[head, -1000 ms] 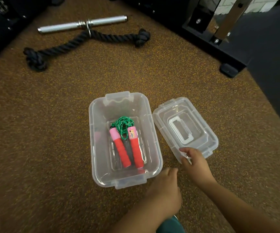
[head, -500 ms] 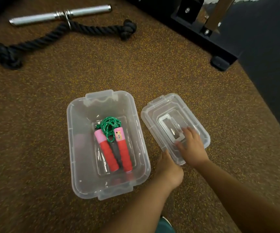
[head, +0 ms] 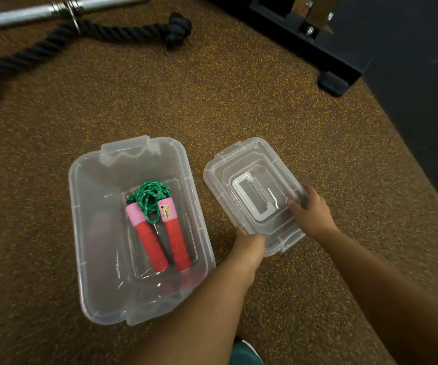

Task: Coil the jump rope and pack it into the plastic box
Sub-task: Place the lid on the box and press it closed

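Two bare forearms reach in from the near edge toward the lid (head: 254, 191), which lies on the floor (head: 239, 101) just right of the box (head: 138, 301). The left hand (head: 249, 245) is at the lid's near left corner, its fingers curled round the rim there. The right hand (head: 311, 210) grips the lid's near right edge, thumb lying on the top face and the other fingers wrapped over the side. The lid is clear plastic with a white handle folded flat in its middle, and it sits at a slant to the box, apart from it by a narrow strip of floor.

The box, also clear plastic, stands open on the speckled brown floor at centre left. The jump rope (head: 160, 225) lies inside on the bottom: two red handles with pink ends side by side, and the green cord bunched in a small coil at their far ends.

Farther off at the left, a thick black rope (head: 107, 30) with knotted ends lies across the floor, hooked by a ring to a metal bar (head: 41, 11) beyond it. At the far right stands the black base of a machine (head: 317, 40).
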A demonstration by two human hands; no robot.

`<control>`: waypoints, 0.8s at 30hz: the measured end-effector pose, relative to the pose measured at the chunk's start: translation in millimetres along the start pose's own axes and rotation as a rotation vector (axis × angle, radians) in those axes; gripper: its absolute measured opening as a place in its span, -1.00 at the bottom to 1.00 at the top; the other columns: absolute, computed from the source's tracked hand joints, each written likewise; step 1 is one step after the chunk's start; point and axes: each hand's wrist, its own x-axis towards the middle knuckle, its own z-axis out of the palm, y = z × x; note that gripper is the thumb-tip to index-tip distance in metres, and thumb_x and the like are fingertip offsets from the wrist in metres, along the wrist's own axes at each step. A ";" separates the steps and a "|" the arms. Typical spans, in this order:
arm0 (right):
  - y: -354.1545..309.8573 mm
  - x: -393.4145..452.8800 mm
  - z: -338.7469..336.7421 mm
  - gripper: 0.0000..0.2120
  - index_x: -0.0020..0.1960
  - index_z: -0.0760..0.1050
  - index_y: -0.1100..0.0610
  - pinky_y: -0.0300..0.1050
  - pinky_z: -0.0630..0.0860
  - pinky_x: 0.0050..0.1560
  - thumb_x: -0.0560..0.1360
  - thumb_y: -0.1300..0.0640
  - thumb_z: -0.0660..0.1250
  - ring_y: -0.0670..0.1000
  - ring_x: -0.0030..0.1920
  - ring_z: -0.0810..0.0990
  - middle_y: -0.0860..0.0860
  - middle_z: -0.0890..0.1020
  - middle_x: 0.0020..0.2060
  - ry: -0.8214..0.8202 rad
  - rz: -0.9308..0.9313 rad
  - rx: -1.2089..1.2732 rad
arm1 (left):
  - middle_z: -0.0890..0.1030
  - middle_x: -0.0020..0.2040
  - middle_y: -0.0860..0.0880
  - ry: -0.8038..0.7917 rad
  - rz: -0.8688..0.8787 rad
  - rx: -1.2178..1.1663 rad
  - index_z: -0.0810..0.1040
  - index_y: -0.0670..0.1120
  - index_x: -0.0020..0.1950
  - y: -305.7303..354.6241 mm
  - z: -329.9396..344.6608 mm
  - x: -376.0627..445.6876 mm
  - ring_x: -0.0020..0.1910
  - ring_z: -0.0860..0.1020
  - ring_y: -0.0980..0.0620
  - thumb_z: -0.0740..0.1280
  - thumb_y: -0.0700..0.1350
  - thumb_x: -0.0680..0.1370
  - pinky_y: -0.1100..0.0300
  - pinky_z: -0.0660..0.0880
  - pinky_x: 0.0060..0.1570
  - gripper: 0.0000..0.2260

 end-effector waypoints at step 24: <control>-93.1 -140.2 -20.0 -0.77 0.16 0.57 0.01 -0.15 0.59 -0.11 0.52 0.14 0.32 -0.03 -0.06 0.68 0.01 0.71 -0.03 -0.157 -0.263 0.785 | 0.28 0.29 0.06 0.589 0.804 0.356 0.24 0.12 0.49 35.7 -133.2 -156.3 0.21 0.39 0.10 0.20 -0.08 0.59 0.19 0.33 0.31 -0.54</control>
